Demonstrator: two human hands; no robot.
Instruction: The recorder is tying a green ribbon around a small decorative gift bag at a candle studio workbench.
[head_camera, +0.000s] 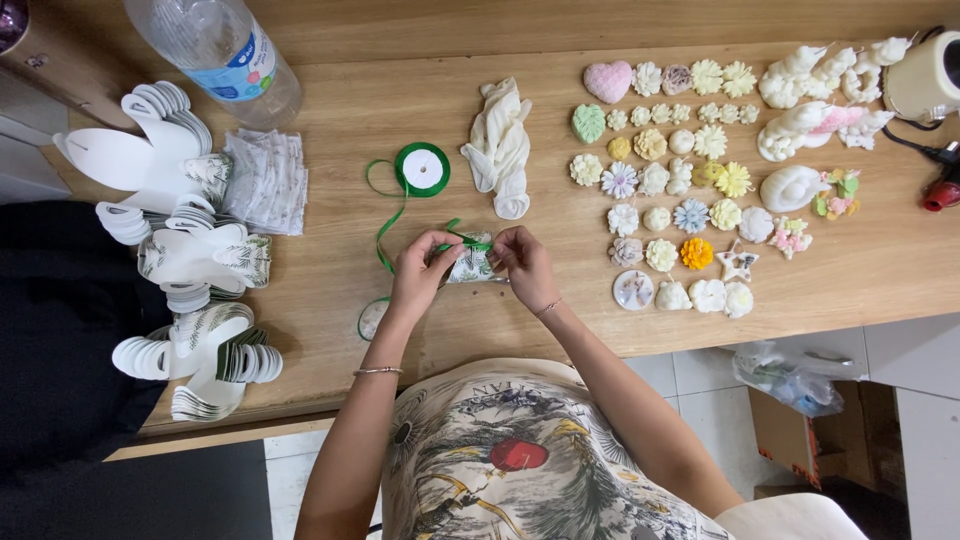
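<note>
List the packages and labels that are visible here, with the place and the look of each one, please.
Small gift box: between left hand and right hand, leaf print, green ribbon around it.
Bottle label: on clear plastic bottle, top left, blue and white band.
Flat box blanks: stacked at left, white with leaf print.
Ribbon spool: table centre, round, green.

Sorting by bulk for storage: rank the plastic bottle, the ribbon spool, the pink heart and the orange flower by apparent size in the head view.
1. plastic bottle, though cut off by the frame
2. ribbon spool
3. pink heart, only slightly smaller than the spool
4. orange flower
</note>
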